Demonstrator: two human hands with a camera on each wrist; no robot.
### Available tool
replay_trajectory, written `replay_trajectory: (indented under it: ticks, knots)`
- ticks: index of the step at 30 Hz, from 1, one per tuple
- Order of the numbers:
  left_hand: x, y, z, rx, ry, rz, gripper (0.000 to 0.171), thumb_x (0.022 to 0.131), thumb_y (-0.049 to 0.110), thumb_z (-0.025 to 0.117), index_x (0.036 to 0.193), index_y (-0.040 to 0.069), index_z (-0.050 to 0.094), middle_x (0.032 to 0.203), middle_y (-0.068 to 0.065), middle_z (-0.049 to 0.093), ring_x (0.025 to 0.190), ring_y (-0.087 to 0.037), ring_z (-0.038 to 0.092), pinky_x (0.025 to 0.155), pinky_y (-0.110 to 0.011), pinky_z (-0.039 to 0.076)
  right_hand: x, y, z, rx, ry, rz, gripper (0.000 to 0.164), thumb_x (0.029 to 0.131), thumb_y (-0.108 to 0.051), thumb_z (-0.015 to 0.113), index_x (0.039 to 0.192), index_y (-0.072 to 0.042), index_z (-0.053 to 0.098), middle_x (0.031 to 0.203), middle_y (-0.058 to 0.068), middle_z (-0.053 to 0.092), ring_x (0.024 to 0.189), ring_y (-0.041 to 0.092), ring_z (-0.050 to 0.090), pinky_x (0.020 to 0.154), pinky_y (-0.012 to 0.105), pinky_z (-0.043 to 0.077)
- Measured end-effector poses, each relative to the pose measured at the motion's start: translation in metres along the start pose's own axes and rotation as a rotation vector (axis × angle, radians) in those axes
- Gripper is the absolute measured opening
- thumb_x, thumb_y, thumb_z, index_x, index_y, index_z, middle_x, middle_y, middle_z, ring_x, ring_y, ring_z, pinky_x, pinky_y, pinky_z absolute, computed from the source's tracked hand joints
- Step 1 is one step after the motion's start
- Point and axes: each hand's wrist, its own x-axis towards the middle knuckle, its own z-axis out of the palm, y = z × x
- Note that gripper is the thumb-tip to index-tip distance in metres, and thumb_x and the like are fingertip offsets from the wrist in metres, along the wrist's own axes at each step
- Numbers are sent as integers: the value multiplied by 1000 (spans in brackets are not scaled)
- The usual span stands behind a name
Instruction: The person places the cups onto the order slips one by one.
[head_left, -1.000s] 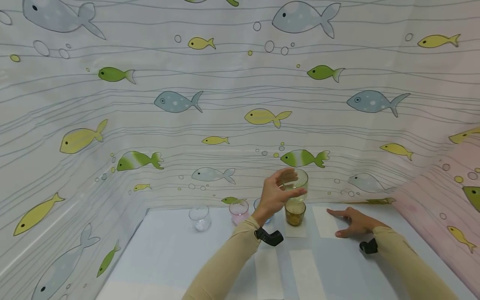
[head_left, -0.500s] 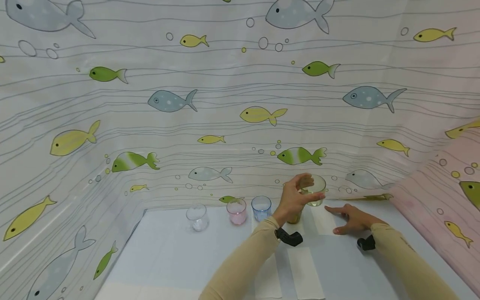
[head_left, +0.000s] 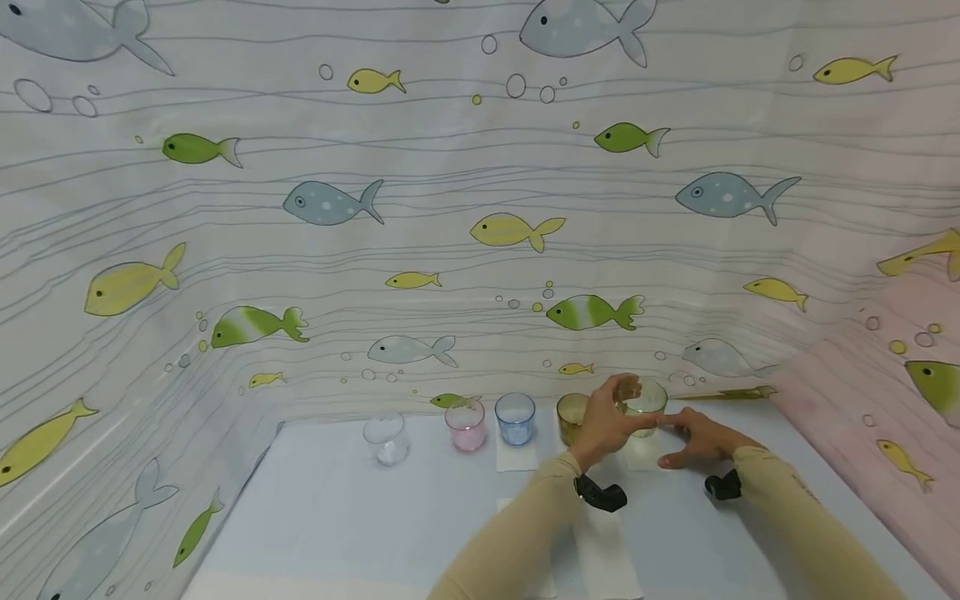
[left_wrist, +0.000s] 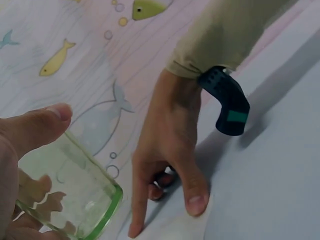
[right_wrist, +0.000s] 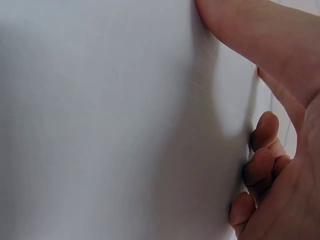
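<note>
A pale green glass [head_left: 652, 393] is held in my left hand [head_left: 604, 427] above a white paper piece [head_left: 642, 457] at the back right of the table. In the left wrist view the green glass [left_wrist: 87, 187] lies between thumb and curled fingers, its thick base tilted toward the lower right. My right hand [head_left: 705, 438] has index finger and thumb stretched out, both touching down at the paper's right side. Its other fingers curl loosely, as the right wrist view shows. An amber glass [head_left: 569, 417] stands just left of my left hand, partly hidden by it.
Left along the back stand a blue glass [head_left: 516, 421] behind a paper piece [head_left: 517, 458], a pink glass [head_left: 466, 427] and a clear glass [head_left: 387, 440]. Paper strips [head_left: 607, 558] lie in front, partly under the left arm. A fish-patterned sheet [head_left: 450, 167] encloses the table.
My left hand has carried the green glass rightward and down, from above the amber glass to over the paper beside my right hand. The right hand has stayed nearly still.
</note>
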Motion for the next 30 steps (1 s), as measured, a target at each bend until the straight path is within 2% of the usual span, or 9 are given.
replay_trajectory:
  ticks: [4,7,9,12,16,22,30]
  knots:
    - [-3,-15,9,52,10,-29,71,85,21,92,147,16,57,136,4,70,129,-11,63,108,-24,50,3,0,5,25,7,12,92,78,-46,95,148,1,57,133,28,52,129,49,49,114,73,37]
    - [-4,-26,15,70,15,-55,73,84,23,93,148,16,56,137,4,69,129,-7,62,110,-25,49,4,-1,6,45,25,-19,78,78,-41,96,138,-1,65,131,25,54,126,46,50,113,71,38]
    - [-3,-31,19,90,17,-75,73,84,25,93,147,17,56,139,3,68,130,-8,61,110,-25,50,2,-1,5,51,35,-33,75,77,-40,96,134,0,67,129,24,55,124,44,51,111,70,40]
    - [-2,-38,24,109,25,-103,73,85,25,92,147,15,56,141,-1,67,132,-13,62,110,-27,50,-2,-2,3,50,38,-47,81,77,-41,96,140,0,64,130,25,55,125,45,51,110,71,41]
    - [0,-44,30,114,36,-127,72,86,24,92,147,15,56,140,2,66,132,-16,61,109,-28,50,-6,-2,-1,30,34,-21,93,78,-45,94,148,4,56,132,26,54,128,47,48,112,72,38]
    - [6,-48,32,122,49,-125,73,86,22,92,147,16,54,137,4,66,131,-17,62,107,-26,50,-5,-5,-4,17,28,-7,95,79,-48,93,145,9,55,131,25,53,126,46,48,111,71,39]
    - [11,-53,34,165,19,-110,76,84,19,93,148,18,51,137,1,65,129,-18,62,104,-26,51,-7,-4,-1,51,40,-43,92,78,-42,95,148,4,56,128,26,54,121,44,50,107,70,42]
